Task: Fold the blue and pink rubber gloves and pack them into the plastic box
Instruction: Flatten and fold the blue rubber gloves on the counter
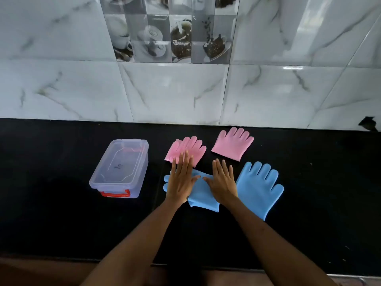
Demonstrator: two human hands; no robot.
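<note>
The head view looks down on a black counter [61,213] backed by a wall of white marbled tiles [175,91], with a band of grey coffee-cup tiles [171,29] higher up.

Both hands lie flat, palms down and fingers spread, on one blue glove [203,195] near the middle of the counter. The left hand [181,180] covers that glove's left part, and blue fingertips stick out from under it on the left side. The right hand [222,182] presses the glove's right part. The two thumbs point toward each other and nearly meet over the glove. Neither hand grips anything; both are open and simply pressing down. The cuff end of this glove shows below the hands, toward the person, and looks doubled over at its lower left corner.

A second blue glove [259,188] lies flat just right of the right hand, fingers pointing away and to the right. Two pink gloves lie farther back, near the wall. The left pink glove [185,149] has its lower edge under the left hand's fingertips. The right pink glove [233,144] lies apart from both hands, fingers toward the wall.

The box [119,168], clear plastic with its lid on and a red latch [115,194] at its near end, stands left of the gloves, apart from them.
</note>
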